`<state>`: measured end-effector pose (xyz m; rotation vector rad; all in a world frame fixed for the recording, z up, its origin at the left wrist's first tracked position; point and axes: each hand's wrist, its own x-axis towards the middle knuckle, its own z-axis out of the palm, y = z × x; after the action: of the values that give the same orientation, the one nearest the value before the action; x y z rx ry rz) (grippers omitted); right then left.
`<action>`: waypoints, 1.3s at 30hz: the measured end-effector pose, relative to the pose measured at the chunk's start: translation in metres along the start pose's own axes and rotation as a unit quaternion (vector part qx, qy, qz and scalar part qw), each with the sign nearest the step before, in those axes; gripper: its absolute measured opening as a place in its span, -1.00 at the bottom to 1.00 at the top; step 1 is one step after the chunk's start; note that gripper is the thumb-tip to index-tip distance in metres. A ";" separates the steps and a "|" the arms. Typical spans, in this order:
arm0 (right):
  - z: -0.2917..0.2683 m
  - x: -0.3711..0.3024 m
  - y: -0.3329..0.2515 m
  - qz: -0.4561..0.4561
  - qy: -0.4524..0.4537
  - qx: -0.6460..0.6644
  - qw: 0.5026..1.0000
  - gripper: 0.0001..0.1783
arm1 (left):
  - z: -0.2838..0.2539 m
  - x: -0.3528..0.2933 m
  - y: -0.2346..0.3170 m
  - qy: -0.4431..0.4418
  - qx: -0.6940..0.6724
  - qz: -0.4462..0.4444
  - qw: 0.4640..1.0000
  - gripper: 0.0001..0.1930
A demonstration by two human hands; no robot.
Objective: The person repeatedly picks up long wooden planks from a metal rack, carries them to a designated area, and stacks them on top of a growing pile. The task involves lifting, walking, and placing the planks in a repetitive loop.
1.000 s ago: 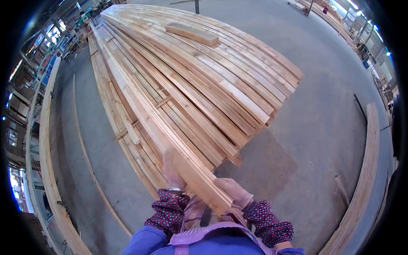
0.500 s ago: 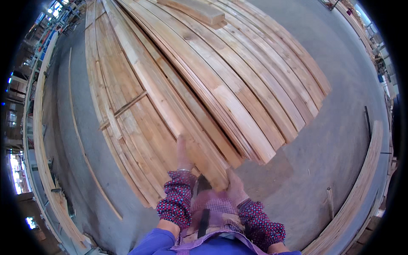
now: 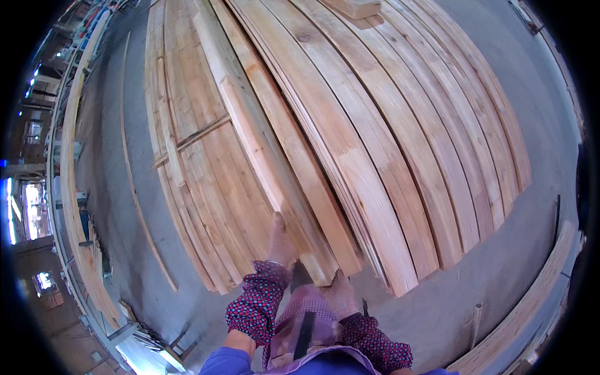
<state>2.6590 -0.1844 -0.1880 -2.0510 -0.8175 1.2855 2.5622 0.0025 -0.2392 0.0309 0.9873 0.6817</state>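
Note:
A long wooden board runs away from me over a layer of pale planks, its near end close to my body. My left hand grips its left edge a little before that end, thumb lying along the side and the other fingers hidden. At the near end's right corner my right hand holds the same board, its fingers partly covered by the wood. Directly right of it lies a second, more orange board. Checked sleeve covers reach both wrists.
Several wide planks lie side by side to the right, with a short block on top at the far end. Left are flat planks crossed by a thin stick. A narrow strip lies on the grey floor.
The view has shifted, so the stack sits farther right and nearer in the picture. Both hands remain at the board's near end; its upper face now looks greyer.

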 end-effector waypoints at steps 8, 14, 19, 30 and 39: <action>-0.005 0.014 0.027 0.220 0.042 0.548 0.806 -0.46 | 0.038 0.019 -0.028 -0.078 -0.048 -0.026 0.995 -0.31; 0.001 0.011 0.083 0.121 0.013 0.333 0.935 -0.52 | 0.024 0.037 -0.048 -0.020 -0.083 -0.054 0.995 -0.46; 0.002 0.020 0.081 0.085 -0.014 0.146 0.985 -0.52 | 0.013 0.038 -0.058 -0.004 -0.095 -0.005 0.995 -0.51; -0.039 0.004 -0.014 -0.010 0.019 -0.112 0.993 -0.35 | -0.049 0.099 -0.114 0.073 0.688 0.259 0.674 -0.52; -0.020 0.031 -0.063 0.016 -0.045 -0.053 0.997 -0.47 | -0.054 0.108 -0.125 0.051 0.723 0.302 0.620 -0.54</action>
<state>2.6758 -0.1240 -0.1517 -2.1094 -0.9158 1.3881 2.6242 -0.0528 -0.3918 1.8622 1.4225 0.2882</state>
